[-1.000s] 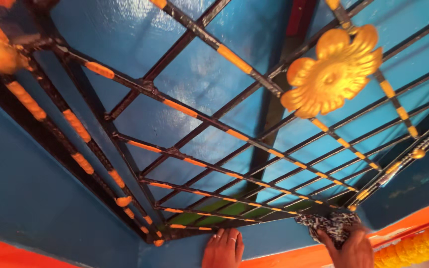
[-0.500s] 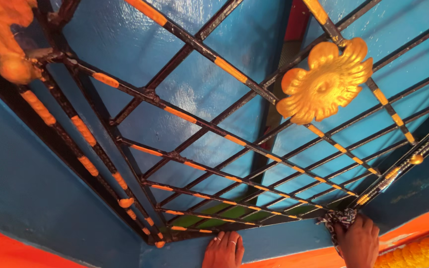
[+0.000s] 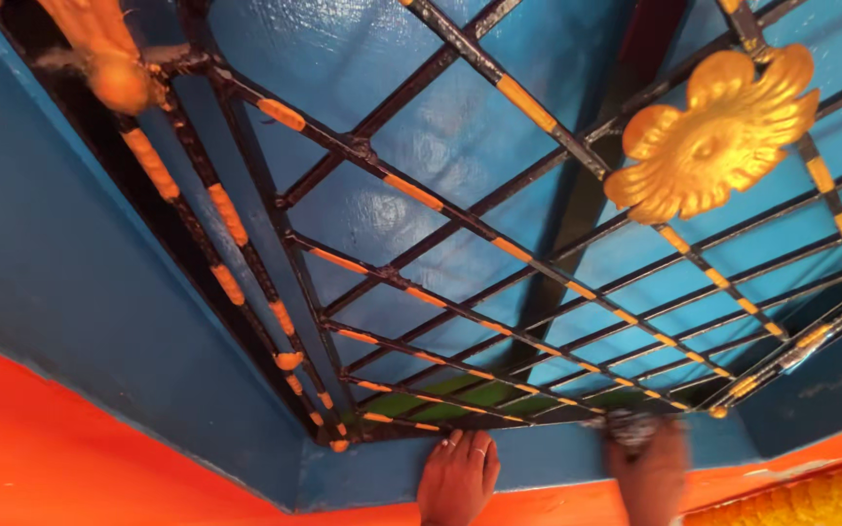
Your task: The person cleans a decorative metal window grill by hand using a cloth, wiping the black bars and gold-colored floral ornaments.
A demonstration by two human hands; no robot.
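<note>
My left hand (image 3: 458,479) lies flat on the blue sill below a black metal window grille (image 3: 499,244), fingers apart, holding nothing. My right hand (image 3: 650,472) is blurred with motion and presses a black-and-white patterned cloth (image 3: 628,426) against the bottom bar of the grille. The grille has crossing black bars with orange-gold bands and a gold flower ornament (image 3: 711,131) at the upper right.
Blue shutters sit behind the grille, with a dark gap (image 3: 587,185) between them. A gold ornament (image 3: 104,54) hangs at the upper left corner. Orange wall (image 3: 70,458) borders the blue frame at left and below. A yellow flower garland (image 3: 811,497) runs at the lower right.
My right hand with the cloth has slid left along the grille's bottom bar. The view has shifted, so the grille sits further right. My left hand stays on the sill.
</note>
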